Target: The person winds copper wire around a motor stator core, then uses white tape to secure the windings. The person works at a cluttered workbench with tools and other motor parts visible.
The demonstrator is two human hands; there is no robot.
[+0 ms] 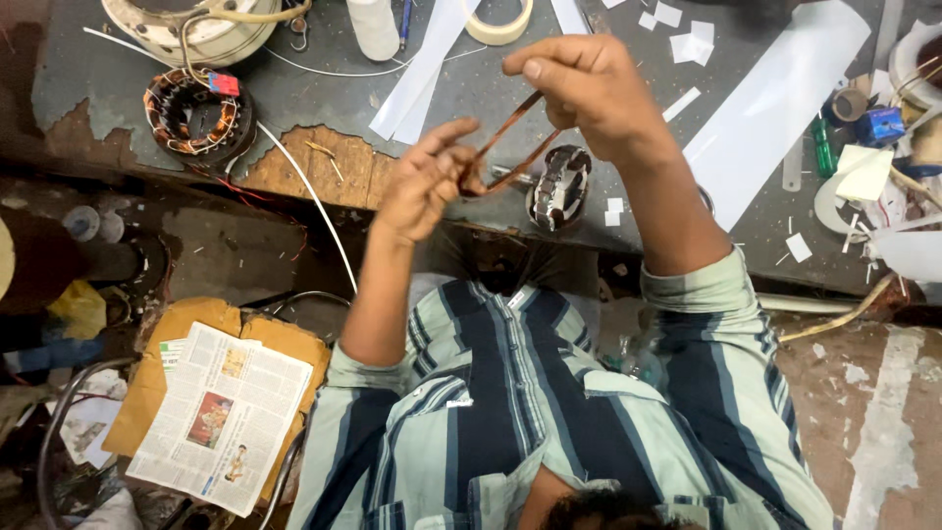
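Copper wire loop [510,147] at frame centre, raised above surface [589,118]. Left hand [424,182] pinches lower end of loop; right hand [579,83] pinches upper end, both grips narrow. Small wound core [561,186] just behind. Judgement: keep strands bunched flat, tension even, avoid kinks. Second winding [196,113] upper left.

1. Coil of wire [510,147], held near centre: copper-brown.
2. Shirt [510,412], at six o'clock: pale green with navy and grey stripes.
3. Workbench [471,98], at twelve o'clock: dark grey, with bare brown patches.
4. Paper strips [775,98], at two o'clock: white.
5. Wound stator [196,113], at ten o'clock: copper and black.
6. Newspaper [221,417], at eight o'clock: white with colour photos.
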